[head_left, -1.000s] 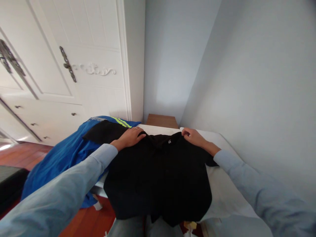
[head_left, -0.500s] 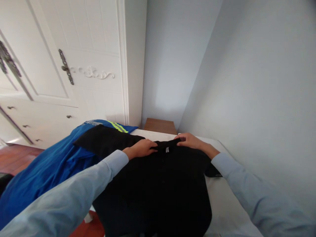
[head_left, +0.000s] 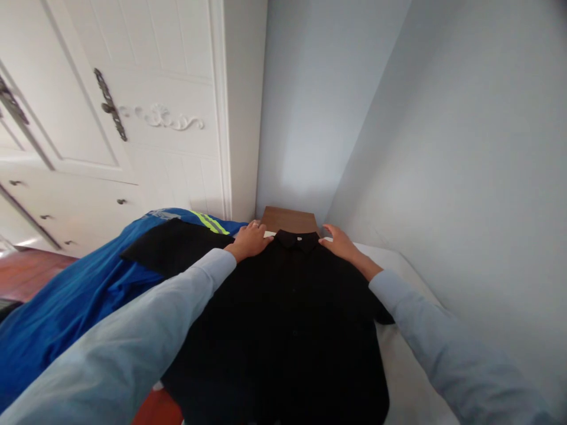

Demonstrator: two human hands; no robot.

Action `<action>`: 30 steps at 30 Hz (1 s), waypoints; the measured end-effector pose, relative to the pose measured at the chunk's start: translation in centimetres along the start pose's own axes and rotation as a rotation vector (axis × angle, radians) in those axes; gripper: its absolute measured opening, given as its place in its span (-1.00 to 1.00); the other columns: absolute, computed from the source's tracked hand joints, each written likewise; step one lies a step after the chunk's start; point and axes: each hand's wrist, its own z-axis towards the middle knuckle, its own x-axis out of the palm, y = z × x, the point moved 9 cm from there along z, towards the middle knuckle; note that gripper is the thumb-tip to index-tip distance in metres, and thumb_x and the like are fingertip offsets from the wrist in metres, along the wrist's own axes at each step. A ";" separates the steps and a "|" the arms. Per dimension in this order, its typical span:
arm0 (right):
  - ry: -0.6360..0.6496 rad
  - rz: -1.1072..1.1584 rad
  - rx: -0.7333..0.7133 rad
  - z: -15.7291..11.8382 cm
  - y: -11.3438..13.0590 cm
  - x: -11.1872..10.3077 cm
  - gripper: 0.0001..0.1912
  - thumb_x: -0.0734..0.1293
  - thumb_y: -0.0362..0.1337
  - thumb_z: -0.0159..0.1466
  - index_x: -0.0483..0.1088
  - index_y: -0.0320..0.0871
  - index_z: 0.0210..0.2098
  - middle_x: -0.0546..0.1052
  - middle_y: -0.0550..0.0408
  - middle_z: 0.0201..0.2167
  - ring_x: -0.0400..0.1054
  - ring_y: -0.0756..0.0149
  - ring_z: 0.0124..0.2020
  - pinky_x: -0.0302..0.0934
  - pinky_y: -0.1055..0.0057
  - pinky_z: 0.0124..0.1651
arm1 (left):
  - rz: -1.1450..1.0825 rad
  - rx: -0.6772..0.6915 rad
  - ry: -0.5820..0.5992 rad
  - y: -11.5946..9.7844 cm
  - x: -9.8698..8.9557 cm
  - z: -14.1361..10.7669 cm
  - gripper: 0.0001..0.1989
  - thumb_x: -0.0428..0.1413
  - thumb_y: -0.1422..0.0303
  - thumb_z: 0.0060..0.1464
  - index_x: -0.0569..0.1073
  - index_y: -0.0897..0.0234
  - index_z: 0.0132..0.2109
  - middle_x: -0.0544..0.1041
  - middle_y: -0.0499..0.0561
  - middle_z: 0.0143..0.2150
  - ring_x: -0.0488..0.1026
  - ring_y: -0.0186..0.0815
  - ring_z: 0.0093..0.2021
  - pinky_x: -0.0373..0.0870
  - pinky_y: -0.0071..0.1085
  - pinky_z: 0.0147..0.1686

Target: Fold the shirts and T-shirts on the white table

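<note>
A black short-sleeved shirt [head_left: 292,319] lies spread out, front up, its collar at the far end with a small white label inside. My left hand [head_left: 251,239] rests on the shirt's left shoulder beside the collar, fingers apart. On the other side, my right hand [head_left: 339,243] is at the right shoulder, thumb and fingers spread, close to the collar tip. Neither hand grips the cloth. The shirt's left sleeve lies over a blue garment [head_left: 97,283] with a yellow-green reflective stripe.
Under the shirt is a white surface [head_left: 410,360], showing at the right. A white wardrobe [head_left: 177,77] stands at the back left. A brown wooden box-like object [head_left: 290,219] sits beyond the collar. A grey wall [head_left: 478,147] rises at the right.
Both hands have let go of the collar and moved apart to its two sides. The collar now lies folded down, with its points showing, and sits farther away from me.
</note>
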 end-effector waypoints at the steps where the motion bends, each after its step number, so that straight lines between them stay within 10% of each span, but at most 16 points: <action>1: 0.031 -0.014 0.006 -0.8 -0.7 -0.3 -0.41 0.37 -0.24 0.23 0.30 -0.21 0.24 0.39 -0.22 0.25 0.27 -0.01 0.29 0.12 0.03 0.35 | 0.032 0.057 0.019 0.4 0.6 -0.8 -0.48 -0.08 0.09 0.34 0.37 0.41 0.20 0.32 0.37 0.32 0.20 0.04 0.38 0.23 -0.05 0.28; 5: 0.127 -0.003 0.171 -4.7 -4.9 -2.5 -0.39 0.35 -0.17 0.27 0.28 -0.28 0.25 0.40 -0.28 0.23 0.32 0.00 0.25 0.15 0.10 0.33 | 0.099 0.098 0.108 3.9 2.6 -3.4 -0.35 -0.14 0.00 0.34 0.33 0.47 0.27 0.24 0.39 0.38 0.01 0.06 0.47 0.06 -0.01 0.37; 11: 0.215 0.106 0.555 -12.2 -11.7 -7.9 -0.06 0.43 0.09 0.19 0.11 -0.26 0.38 0.33 -0.35 0.29 0.32 -0.04 0.26 0.20 0.16 0.30 | 0.115 0.067 0.150 6.7 3.7 -5.2 -0.26 -0.28 -0.06 0.34 0.36 0.48 0.27 0.35 0.36 0.32 0.23 0.04 0.37 0.12 -0.07 0.34; 17: 0.336 0.203 0.676 -18.0 -12.5 -9.8 0.10 0.56 0.07 -0.01 0.14 -0.23 0.37 0.49 -0.28 0.14 0.47 0.01 0.08 0.37 0.27 0.07 | 0.116 0.009 0.082 6.7 3.9 -5.6 -0.21 -0.27 -0.06 0.32 0.27 0.54 0.34 0.24 0.38 0.39 0.10 0.08 0.43 0.03 0.00 0.38; 25: 0.274 0.440 0.619 -17.3 -7.9 -12.9 -0.56 0.53 0.00 -0.01 0.53 -0.18 -0.25 0.62 -0.03 -0.29 0.47 0.21 -0.32 0.35 0.39 -0.33 | 0.086 0.015 0.068 7.1 4.0 -5.3 -0.30 -0.28 -0.02 0.31 0.33 0.36 0.32 0.29 0.26 0.38 0.13 0.00 0.42 0.05 -0.03 0.37; 30: 0.045 0.214 0.779 -17.7 -11.3 -19.4 -0.70 0.55 -0.23 -0.06 0.49 -0.19 -0.36 0.56 -0.01 -0.40 0.45 0.18 -0.30 0.37 0.34 -0.28 | 0.100 0.038 0.069 7.3 4.4 -5.1 -0.25 -0.32 -0.01 0.29 0.31 0.46 0.32 0.28 0.32 0.37 0.14 0.05 0.42 0.06 0.01 0.36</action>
